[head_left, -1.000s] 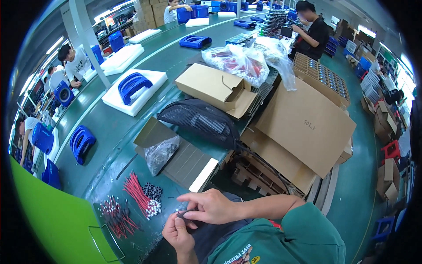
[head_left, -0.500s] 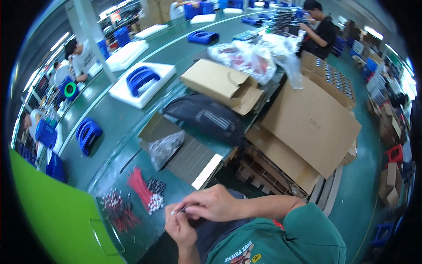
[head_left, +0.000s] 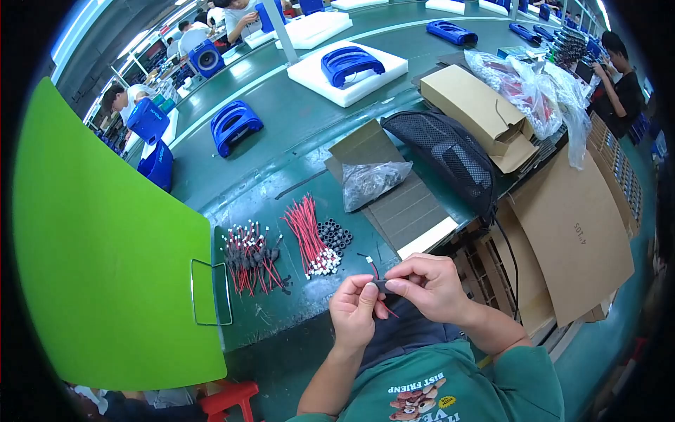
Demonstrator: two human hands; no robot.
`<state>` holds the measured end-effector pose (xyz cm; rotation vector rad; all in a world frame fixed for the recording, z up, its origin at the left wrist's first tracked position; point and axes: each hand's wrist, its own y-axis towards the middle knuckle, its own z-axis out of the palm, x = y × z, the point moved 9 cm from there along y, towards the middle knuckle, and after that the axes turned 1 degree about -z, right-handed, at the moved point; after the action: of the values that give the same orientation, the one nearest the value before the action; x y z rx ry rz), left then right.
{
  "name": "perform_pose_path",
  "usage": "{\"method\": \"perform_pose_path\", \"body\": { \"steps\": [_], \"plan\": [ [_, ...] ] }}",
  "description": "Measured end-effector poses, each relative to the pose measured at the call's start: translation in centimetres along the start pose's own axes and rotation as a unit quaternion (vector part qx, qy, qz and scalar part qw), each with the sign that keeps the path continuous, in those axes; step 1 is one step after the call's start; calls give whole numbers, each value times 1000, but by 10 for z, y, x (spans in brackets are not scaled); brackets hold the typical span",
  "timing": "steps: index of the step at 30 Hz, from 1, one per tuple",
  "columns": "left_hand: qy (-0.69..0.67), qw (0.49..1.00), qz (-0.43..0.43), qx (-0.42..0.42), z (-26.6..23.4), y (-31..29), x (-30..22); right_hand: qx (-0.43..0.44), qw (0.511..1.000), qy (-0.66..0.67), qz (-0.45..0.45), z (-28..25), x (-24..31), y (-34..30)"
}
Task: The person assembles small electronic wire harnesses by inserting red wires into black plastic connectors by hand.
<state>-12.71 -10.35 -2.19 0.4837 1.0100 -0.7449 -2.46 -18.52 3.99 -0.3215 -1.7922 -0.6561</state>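
My left hand [head_left: 356, 309] and my right hand [head_left: 430, 285] meet above my lap, both pinching a small black part [head_left: 383, 286] with a thin red wire [head_left: 373, 268] running through it. Just ahead on the green table lies a bundle of red wires with white plugs [head_left: 309, 235], beside a cluster of small black ring-shaped parts [head_left: 335, 235]. Further left lies a pile of finished red wires with black parts [head_left: 249, 257].
A clear bag of small parts [head_left: 373, 181] rests on flat cardboard [head_left: 408, 204]. A black mesh cushion [head_left: 446, 155], cardboard boxes [head_left: 478, 109] and blue plastic housings [head_left: 235, 125] are on the green belt [head_left: 295, 119]. A green panel [head_left: 105, 253] stands left. Other people work at the back.
The view has swung to the right and down, so the table items sit more central. My hands stay together on the small part; the red wire now pokes up between them.
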Motion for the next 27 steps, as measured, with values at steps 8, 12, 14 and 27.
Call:
{"method": "perform_pose_path", "body": {
  "steps": [8, 12, 14, 27],
  "plan": [
    [-135, 987, -74, 39, 11, -1, 6, 14, 993, 85, 82, 12, -15, -1],
    [-133, 990, -47, 7, 1, 3, 6, -8, 991, 104, 78, 10, -18, -1],
    [-88, 996, -26, 17, -1, 3, 5, -10, 992, 98, 74, 11, -17, -2],
    [11, 999, 6, 51, 7, -5, -2, 28, 978, 177, 102, 19, -26, 3]
  ]
}}
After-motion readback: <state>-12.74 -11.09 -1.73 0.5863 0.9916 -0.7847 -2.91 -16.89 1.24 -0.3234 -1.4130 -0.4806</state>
